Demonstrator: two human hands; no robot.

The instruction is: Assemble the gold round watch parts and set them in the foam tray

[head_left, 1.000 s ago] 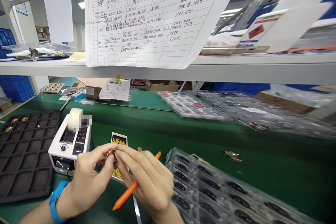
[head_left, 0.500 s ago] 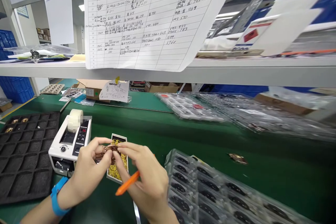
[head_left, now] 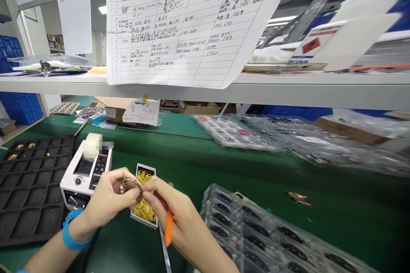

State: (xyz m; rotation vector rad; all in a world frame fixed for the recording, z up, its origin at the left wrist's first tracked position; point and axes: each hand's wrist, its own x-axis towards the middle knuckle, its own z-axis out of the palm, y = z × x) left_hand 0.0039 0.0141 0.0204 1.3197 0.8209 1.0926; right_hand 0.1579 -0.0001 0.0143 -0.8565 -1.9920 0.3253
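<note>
My left hand (head_left: 107, 200), with a blue wristband, pinches a small copper-coloured ring part (head_left: 130, 185) above a little white box of yellow rubber bands (head_left: 144, 204). My right hand (head_left: 181, 222) meets it from the right. Its fingertips touch the same part, and an orange pen (head_left: 168, 226) is tucked under its fingers, pointing down. Both hands hover over the green table mat (head_left: 198, 166), just right of a white tape dispenser (head_left: 86, 170).
A black foam tray (head_left: 28, 187) with a few gold parts lies at the left. Clear blister trays (head_left: 256, 239) with dark parts fill the lower right, and more trays (head_left: 243, 130) lie behind. One loose copper part (head_left: 299, 198) rests on the mat. A shelf with a handwritten sheet (head_left: 192, 21) hangs overhead.
The orange pen has swung from slanting left to pointing almost straight down. Both hands have shifted slightly left and down, still working the copper part together.
</note>
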